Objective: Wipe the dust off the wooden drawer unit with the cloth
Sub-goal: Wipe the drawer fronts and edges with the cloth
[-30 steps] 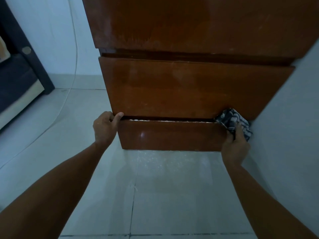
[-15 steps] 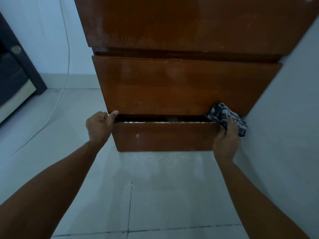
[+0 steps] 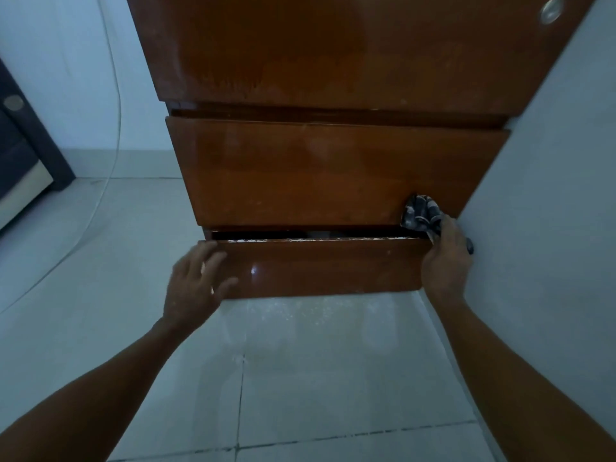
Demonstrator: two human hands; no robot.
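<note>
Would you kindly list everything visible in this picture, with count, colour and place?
wooden drawer unit: one, glossy brown, centre, against the right wall
bottom drawer: one, brown, slightly open, whitish dust on its top edge
cloth: one, dark patterned, at the drawer's right end
round metal fitting: one, silver, unit's top right
cable: one, white, along the left wall
dark furniture: one, far left
floor tiles: pale grey
left hand: open, at the drawer's left corner
right hand: grips the cloth

One head-worn view looks steeply down, close to the wooden drawer unit and floor.
</note>
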